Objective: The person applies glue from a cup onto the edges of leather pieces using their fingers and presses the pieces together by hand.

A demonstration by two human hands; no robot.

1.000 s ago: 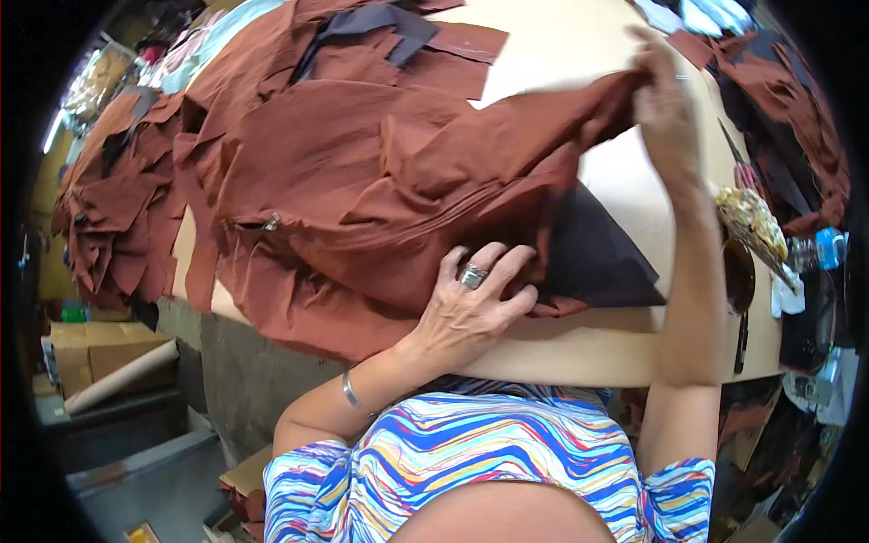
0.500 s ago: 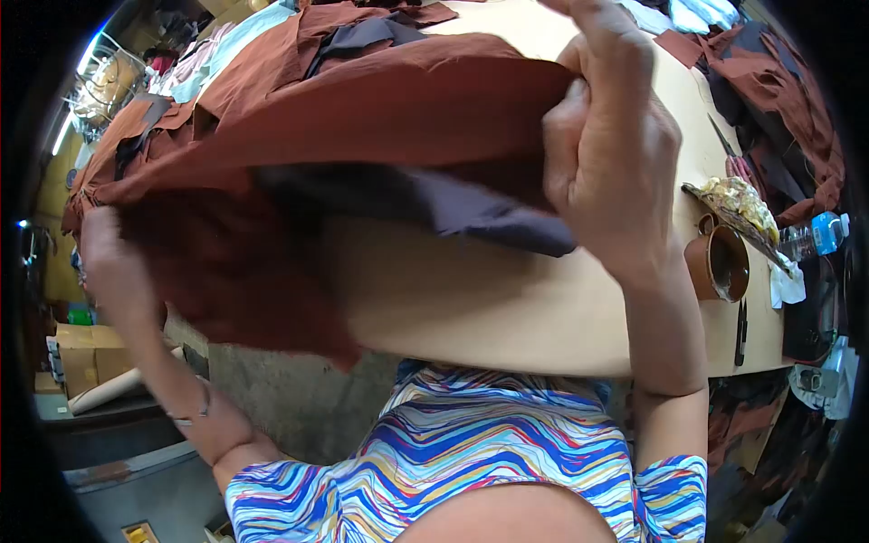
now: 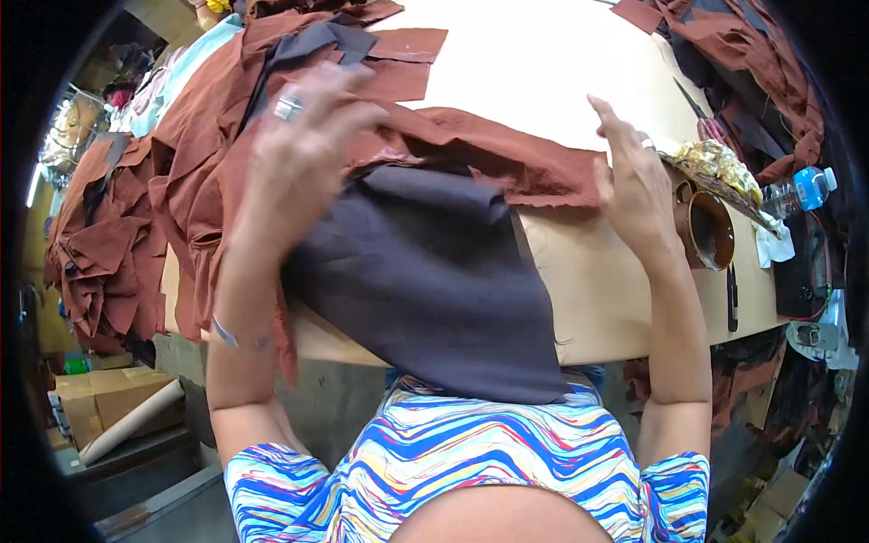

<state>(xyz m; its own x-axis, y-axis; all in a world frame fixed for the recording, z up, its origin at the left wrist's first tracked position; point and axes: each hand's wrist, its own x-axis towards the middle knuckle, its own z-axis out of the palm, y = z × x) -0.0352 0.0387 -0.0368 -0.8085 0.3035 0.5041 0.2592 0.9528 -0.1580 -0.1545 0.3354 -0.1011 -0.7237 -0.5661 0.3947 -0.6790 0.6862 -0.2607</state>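
A dark grey cloth piece (image 3: 434, 271) lies over the near table edge and hangs against my striped shirt. Behind it runs a reddish-brown cloth strip (image 3: 534, 163), its right end close to my right hand (image 3: 632, 185). That hand is open with its fingers apart, and a ring shows on one finger. My left hand (image 3: 303, 154), blurred by motion, hovers over the brown and dark cloth on the left. Its fingers look stretched out, with nothing visible in them, and something silvery sits on one finger. The cloth beneath the left hand is partly hidden.
Brown cloth pieces (image 3: 100, 244) are heaped at the left edge of the table (image 3: 597, 299). On the right are a brown mug (image 3: 711, 231), a water bottle (image 3: 806, 190), scissors (image 3: 711, 127) and a black pen-like item (image 3: 732, 299). Cardboard boxes (image 3: 118, 398) stand below left.
The raised brown cloth has come down onto the table, and the dark cloth now shows toward me. My left hand moved up and right; my right hand lowered and opened, letting go of the cloth.
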